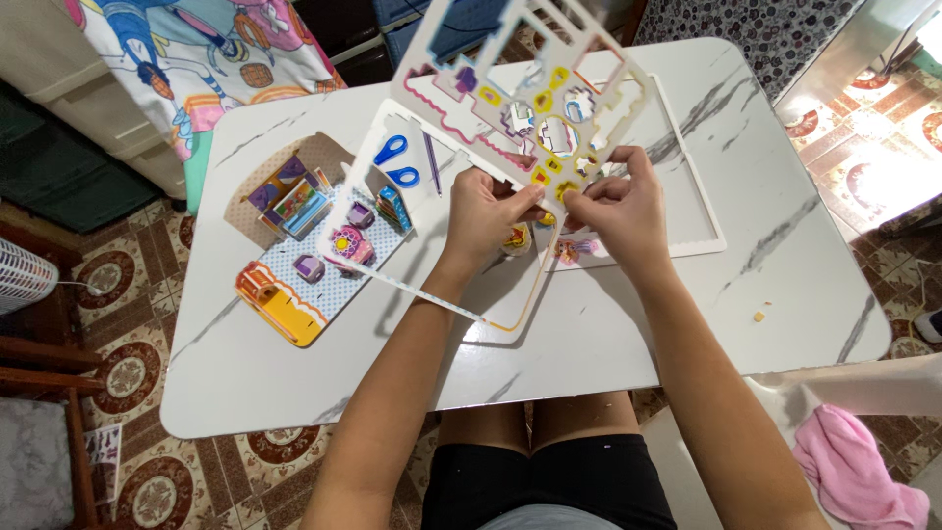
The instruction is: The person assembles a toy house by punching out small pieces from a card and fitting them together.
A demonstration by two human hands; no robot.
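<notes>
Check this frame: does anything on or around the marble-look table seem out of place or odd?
Little stands out. A small tan crumb-like scrap lies alone near the table's right edge. A pink cloth sits crumpled off the table at lower right. Both hands hold the punch-out sheet normally.

White marble-look table (pixel 628 334) w/ grey veins fills mid-frame. Lying on it, left-centre: part-built cardboard dollhouse model (pixel 304 245) on dotted base, orange piece at lower-left end. Blue-handled scissors (pixel 397 162) just above it, purple pen (pixel 432 162) beside them. Empty white punch-out frame (pixel 702 196) at right-centre, another white frame (pixel 510 319) near the middle. Small tan crumb (pixel 758 316) at right, apart from the rest.
</notes>
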